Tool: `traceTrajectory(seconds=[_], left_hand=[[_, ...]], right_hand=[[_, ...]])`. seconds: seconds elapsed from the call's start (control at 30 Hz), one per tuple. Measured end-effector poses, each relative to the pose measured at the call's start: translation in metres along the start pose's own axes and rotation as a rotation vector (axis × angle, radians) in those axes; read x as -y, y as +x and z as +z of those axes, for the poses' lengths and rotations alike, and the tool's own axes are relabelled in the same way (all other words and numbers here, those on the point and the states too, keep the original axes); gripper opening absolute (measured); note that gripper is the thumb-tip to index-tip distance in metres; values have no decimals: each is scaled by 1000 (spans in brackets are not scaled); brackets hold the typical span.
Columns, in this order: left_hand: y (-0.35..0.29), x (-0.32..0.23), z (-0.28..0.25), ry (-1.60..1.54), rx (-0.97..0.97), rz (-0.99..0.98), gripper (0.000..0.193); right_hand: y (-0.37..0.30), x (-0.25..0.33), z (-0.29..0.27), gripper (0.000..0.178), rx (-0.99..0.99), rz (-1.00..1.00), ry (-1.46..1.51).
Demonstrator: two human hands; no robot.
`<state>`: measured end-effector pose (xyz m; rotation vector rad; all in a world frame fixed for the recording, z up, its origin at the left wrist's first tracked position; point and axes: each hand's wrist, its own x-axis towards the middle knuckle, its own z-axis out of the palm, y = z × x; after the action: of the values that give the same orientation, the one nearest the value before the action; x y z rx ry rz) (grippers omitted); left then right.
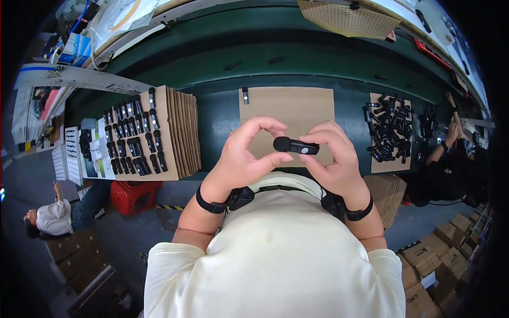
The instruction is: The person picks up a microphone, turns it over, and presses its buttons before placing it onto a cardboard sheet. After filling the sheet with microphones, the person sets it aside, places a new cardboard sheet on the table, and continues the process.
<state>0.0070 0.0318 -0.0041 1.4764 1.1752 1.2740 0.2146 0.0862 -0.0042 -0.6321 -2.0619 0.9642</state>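
Observation:
Just above the cardboard sheet [313, 106], in front of my chest, is a small black clip-on microphone [295, 147] with a foam cap at its left end and a light round mark on its body. My right hand [336, 160] pinches the body between thumb and fingers. Around the foam end curves my left hand [245, 153], its thumb just below the cap and its fingertips apart above it. Another microphone [245, 96] stands upright at the sheet's far left corner.
Left, microphones [127, 121] lie in rows on stacked cardboard sheets [183, 132]. Right, a heap of microphones [389, 127] covers another sheet. Two dark pieces [232, 66] lie farther back on the green bench. A red stool [132, 197] stands below left; other people sit at both sides.

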Motion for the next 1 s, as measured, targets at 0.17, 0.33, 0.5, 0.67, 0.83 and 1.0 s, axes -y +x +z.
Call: traceTrajectory(seconds=[0.17,0.33,0.5,0.67,0.83,1.0], left_hand=[[6,19,-3,-6,-44,-13,29],[27,77,-27,210,-27,-97,30],[57,154,-46,290,-152,-338,27],[75,228,-57,485,-57,-450,24],[85,261,-56,620,19,-449,21],[88,276,-59,720,25,-371,17]], right_hand=[[4,-7,4,40,-13,23,-59],[2,-23,4,37,-6,173,-124],[-5,-48,-1,34,17,272,-150],[-8,-65,-4,33,32,315,-188],[-12,-78,-5,31,36,366,-228],[-14,-85,-4,30,39,402,-242]])
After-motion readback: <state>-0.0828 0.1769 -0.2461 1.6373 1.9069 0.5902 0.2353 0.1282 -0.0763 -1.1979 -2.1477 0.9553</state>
